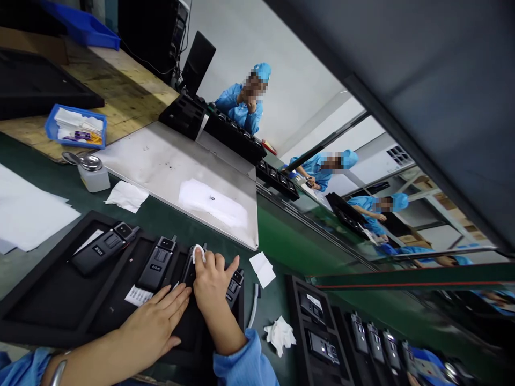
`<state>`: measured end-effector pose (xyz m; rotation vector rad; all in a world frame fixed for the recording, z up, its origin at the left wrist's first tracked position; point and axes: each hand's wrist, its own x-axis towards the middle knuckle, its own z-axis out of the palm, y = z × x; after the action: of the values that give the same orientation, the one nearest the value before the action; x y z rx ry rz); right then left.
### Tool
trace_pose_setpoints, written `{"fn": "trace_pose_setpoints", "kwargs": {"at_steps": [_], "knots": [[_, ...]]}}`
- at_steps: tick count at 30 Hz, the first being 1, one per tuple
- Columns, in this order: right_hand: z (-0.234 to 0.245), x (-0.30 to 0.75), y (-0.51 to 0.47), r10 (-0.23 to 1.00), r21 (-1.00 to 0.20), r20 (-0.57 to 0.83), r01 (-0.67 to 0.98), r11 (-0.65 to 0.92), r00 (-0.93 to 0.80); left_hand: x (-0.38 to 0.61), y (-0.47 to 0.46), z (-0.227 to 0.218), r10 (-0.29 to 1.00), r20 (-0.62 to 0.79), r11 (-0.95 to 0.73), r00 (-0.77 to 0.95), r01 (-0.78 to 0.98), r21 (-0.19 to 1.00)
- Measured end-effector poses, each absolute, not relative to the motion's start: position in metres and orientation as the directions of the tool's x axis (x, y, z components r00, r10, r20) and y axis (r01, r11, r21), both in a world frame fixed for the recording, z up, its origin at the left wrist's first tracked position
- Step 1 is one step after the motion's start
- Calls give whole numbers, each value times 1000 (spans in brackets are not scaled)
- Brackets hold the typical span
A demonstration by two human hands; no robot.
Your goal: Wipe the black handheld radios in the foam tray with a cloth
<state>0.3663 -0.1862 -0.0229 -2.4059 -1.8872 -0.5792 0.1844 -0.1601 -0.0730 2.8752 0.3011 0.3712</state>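
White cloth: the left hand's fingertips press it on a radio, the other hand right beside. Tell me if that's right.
Wrong hand: the head view shows the right hand pressing the white cloth on a radio, the left hand right beside.

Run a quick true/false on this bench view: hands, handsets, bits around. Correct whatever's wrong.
1. The right hand presses a white wipe against a black handset. True.
2. Both hands are clenched. False: the left hand has its fingers stretched out.
3. The blue bin stands on the wooden board. True.
4. The tray under the hands bears one handset. False: four show in that black tray.
5. A crumpled tissue lies to the right of that tray. True.
6. A metal bangle is on the right wrist. False: the bangle is on the left.
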Motion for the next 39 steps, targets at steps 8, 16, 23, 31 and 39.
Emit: {"fn": "trace_pose_setpoints", "kwargs": {"at_steps": [8, 16, 23, 31, 39], "knots": [[-19, 387, -220, 902, 230, 311, 897, -377, 299, 183, -160, -73, 254, 221, -939, 942, 186, 289], [-5, 424, -280, 691, 131, 518, 752, -646, 504, 207, -178, -66, 198, 260, -956, 945, 128, 264], [-25, 429, -269, 843, 190, 342, 847, -496, 416, 255, -204, -69, 35, 226, -967, 974, -23, 253], [-29, 439, -288, 859, 222, 293, 844, -489, 420, 254, -205, -74, 58, 204, -961, 977, -1, 276], [-35, 495, -327, 544, -43, 514, 653, -756, 664, 255, -204, -70, 45, 153, -948, 987, -6, 319]]}}
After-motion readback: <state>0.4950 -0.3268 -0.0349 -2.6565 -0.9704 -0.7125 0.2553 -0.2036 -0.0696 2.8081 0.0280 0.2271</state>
